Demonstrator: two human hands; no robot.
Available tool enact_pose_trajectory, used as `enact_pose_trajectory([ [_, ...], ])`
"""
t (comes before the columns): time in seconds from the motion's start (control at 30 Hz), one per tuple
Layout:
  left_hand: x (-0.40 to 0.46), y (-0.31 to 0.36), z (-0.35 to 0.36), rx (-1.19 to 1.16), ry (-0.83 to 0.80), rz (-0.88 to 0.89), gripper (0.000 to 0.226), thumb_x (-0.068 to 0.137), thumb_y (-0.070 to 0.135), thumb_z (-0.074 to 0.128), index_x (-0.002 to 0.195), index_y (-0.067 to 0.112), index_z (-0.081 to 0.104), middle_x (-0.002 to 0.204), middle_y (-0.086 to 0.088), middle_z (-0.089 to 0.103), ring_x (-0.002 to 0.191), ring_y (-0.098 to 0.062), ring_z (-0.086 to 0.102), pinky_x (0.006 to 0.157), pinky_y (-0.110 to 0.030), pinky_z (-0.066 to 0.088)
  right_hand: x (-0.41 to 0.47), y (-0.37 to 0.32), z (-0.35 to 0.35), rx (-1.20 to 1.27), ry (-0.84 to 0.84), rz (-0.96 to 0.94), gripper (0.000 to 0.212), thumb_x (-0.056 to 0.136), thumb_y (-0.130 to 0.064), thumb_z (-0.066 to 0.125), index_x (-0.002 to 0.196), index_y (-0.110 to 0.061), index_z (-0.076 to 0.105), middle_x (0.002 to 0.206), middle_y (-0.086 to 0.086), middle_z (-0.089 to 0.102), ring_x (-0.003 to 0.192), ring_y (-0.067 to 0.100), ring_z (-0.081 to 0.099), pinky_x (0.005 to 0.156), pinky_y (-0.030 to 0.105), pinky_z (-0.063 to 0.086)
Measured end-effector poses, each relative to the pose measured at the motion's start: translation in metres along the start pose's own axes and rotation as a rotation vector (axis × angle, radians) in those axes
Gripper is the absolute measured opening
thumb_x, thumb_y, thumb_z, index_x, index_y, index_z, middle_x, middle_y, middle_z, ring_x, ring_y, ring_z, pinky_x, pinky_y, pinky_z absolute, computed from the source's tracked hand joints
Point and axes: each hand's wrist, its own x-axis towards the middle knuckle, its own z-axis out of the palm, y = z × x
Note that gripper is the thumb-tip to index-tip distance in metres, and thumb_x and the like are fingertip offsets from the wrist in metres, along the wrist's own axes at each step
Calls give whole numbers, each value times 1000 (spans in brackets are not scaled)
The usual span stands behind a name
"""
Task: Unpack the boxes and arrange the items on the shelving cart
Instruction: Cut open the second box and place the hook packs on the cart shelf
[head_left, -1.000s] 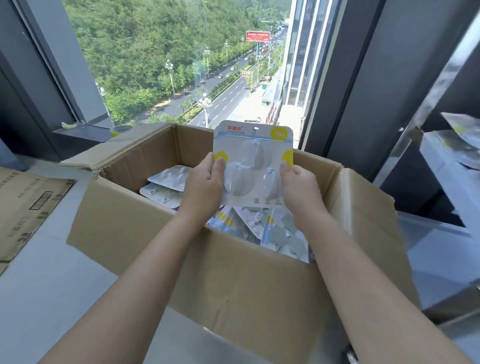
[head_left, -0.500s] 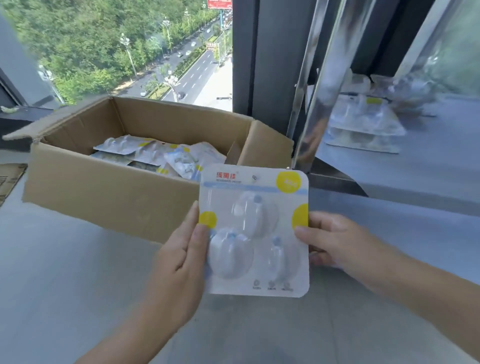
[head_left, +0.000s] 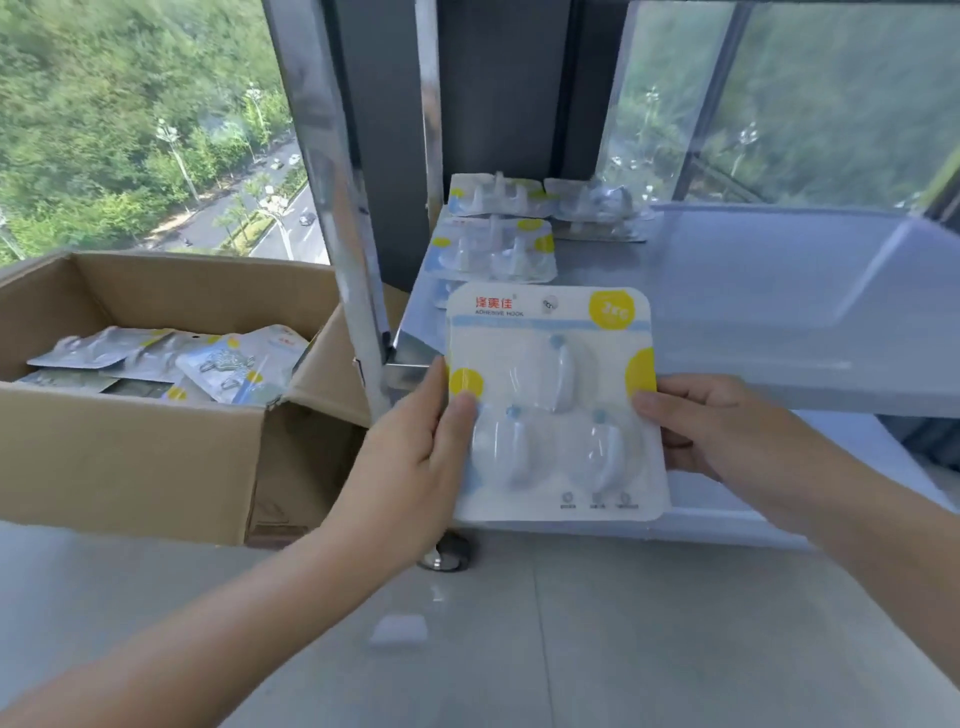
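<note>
Left hand (head_left: 415, 447) and right hand (head_left: 711, 431) each pinch a side edge of the hook pack (head_left: 553, 405), held flat between them. Likely light, stiff card with slick plastic bubbles, so edges are the place to hold. Just beyond the hands, cart shelf (head_left: 753, 291) with packs (head_left: 493, 249) already laid. Left of the hands, open box (head_left: 130, 457), more packs inside.

Your hook pack (head_left: 553, 405): white card, yellow circles, pale-blue stripe, red lettering. Left box (head_left: 130, 457) plain brown; shelf (head_left: 753, 312) silver-grey.
</note>
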Motion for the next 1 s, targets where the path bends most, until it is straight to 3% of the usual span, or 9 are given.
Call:
enact_pose_trajectory([
  [0.1,26,13,20,84,-22,22,43,95,48,30,122,25,54,98,7,67,90,-1,59,80,-20,45,7,-1,-23,46,62,-8,25,96,-13,46,86,-10,69,78,3,73,64,11,68,61,18,56],
  [0.27,72,33,48,267,-57,34,35,100,35,28,104,15,56,93,-3,65,89,-21,57,75,-31,38,27,-8,-63,59,139,-24,23,96,-15,48,91,-7,68,82,7,71,65,14,68,63,22,58],
  [0.37,104,43,65,431,-48,6,39,101,29,29,72,10,45,82,-18,59,86,-37,56,72,-39,42,50,-16,-83,13,191,-15,21,95,-17,51,91,-5,68,81,11,69,63,18,65,59,23,56],
  [0.43,121,51,72,518,-23,-39,42,101,29,33,64,9,39,79,-22,57,88,-40,56,71,-38,41,66,-23,-94,-31,211,11,20,94,-18,54,85,-4,65,78,11,65,60,18,62,52,21,54],
  [0.53,138,56,80,571,-6,-106,39,101,31,33,93,-1,54,97,-22,61,98,-37,55,75,-34,40,90,-26,-107,-104,229,62,17,92,-17,57,82,-3,61,78,13,62,59,20,59,51,23,53],
  [0.73,143,54,100,571,-166,-109,50,99,42,31,126,0,39,112,-22,58,105,-37,54,77,-34,39,126,-26,-114,-268,377,42,20,90,-12,58,72,-6,51,68,9,51,52,19,51,43,19,44],
  [0.8,146,50,105,662,-152,-80,51,101,32,32,140,-1,24,120,-22,52,109,-36,52,77,-34,37,134,-27,-113,-402,426,7,30,90,-13,55,62,-10,44,61,7,42,51,20,39,45,22,32],
  [0.9,150,48,115,790,-129,-71,36,97,6,33,132,1,35,128,-19,40,117,-32,43,78,-30,40,145,-26,-110,-557,466,-19,39,91,-10,48,55,-12,33,56,4,30,52,19,29,46,27,21],
  [1.0,156,40,123,977,-180,33,45,92,3,35,137,0,31,144,-23,24,134,-33,30,88,-36,45,155,-28,-108,-637,477,-26,23,91,-8,46,73,1,58,71,12,50,69,26,43,53,27,30],
])
